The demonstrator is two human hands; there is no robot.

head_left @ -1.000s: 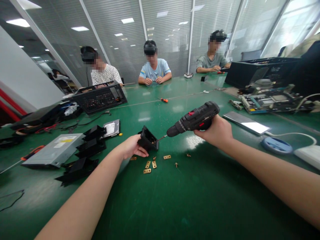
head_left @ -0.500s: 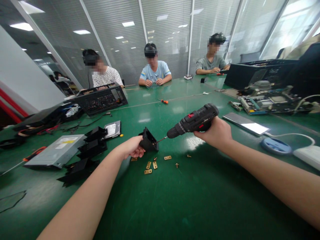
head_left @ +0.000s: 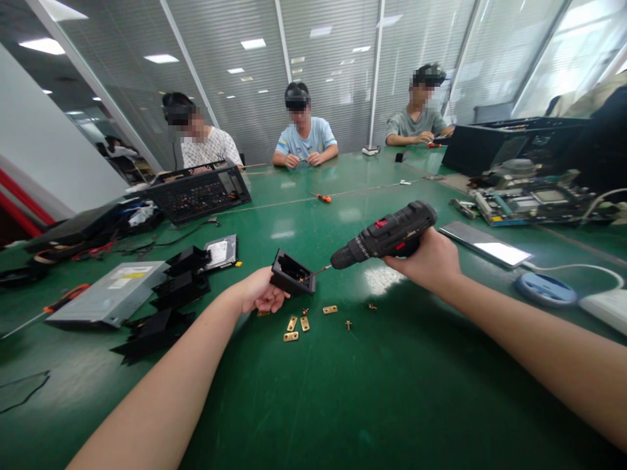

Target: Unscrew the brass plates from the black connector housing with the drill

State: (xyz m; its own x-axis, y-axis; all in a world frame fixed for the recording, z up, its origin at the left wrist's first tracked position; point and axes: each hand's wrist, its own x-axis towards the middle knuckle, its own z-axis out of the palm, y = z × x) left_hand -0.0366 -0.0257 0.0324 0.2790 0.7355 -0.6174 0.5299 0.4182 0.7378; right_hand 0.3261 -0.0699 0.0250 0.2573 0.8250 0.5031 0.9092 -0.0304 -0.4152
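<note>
My left hand (head_left: 264, 292) is closed on a black plastic housing (head_left: 292, 274), tilted so that its open side faces right and up. Around the grip of a black cordless drill (head_left: 382, 235) my right hand (head_left: 431, 261) is wrapped. The drill's long thin bit (head_left: 321, 270) points left and its tip reaches into the housing's opening; what it touches inside is too small to tell. On the table below lie several brass plates (head_left: 305, 324) with holes, and small screws (head_left: 348, 325) are scattered to their right.
Black plastic parts (head_left: 181, 287), a silver drive (head_left: 110, 294) and a hard disk (head_left: 220, 253) lie at left. A phone (head_left: 482, 244), a blue disc (head_left: 546, 289) and circuit boards (head_left: 533, 196) lie at right. Computer cases (head_left: 200, 192) and three people (head_left: 306, 140) are across the table.
The black housing has been tipped further, so more of its inside shows. My right hand and the drill have shifted slightly right in view; the bit still reaches into the opening.
</note>
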